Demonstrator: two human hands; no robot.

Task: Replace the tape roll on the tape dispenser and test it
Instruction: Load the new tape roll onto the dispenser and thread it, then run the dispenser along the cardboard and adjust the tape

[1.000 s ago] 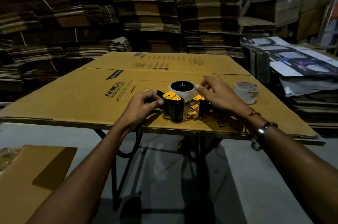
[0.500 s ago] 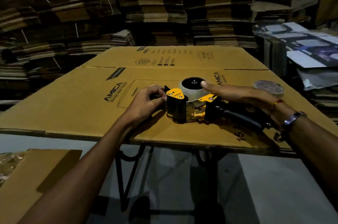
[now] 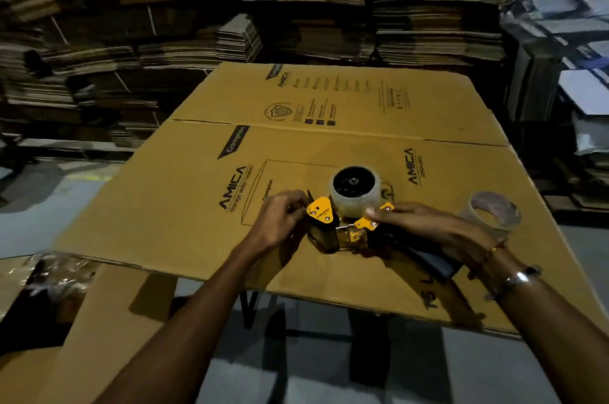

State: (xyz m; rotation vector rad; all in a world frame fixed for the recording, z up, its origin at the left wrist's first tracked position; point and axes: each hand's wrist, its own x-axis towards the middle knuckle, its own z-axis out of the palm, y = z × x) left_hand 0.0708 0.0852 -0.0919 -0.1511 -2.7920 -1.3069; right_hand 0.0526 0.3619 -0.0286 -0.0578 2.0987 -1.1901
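A yellow and black tape dispenser (image 3: 333, 228) lies on its side on a flattened cardboard box (image 3: 184, 192) that covers the table. A clear tape roll (image 3: 355, 194) sits on the dispenser's hub. My left hand (image 3: 280, 220) pinches the dispenser's front end by the yellow plate, fingers curled. My right hand (image 3: 425, 227) lies over the black handle, its fingertips touching the roll's lower edge near a yellow bracket. A second, nearly used tape roll (image 3: 494, 212) lies on the cardboard just right of my right hand.
Stacks of flattened cartons (image 3: 296, 1) fill the background. Printed white and blue boxes (image 3: 566, 41) pile up at the right. A lower cardboard sheet with crumpled clear plastic (image 3: 56, 275) sits at the near left. The table's dark legs (image 3: 250, 308) show below the cardboard's front edge.
The view has shifted closer and tilted down. My right hand has drawn back along the handle so its fingertips now meet the roll's near edge. The left hand stays pinched on the front end.
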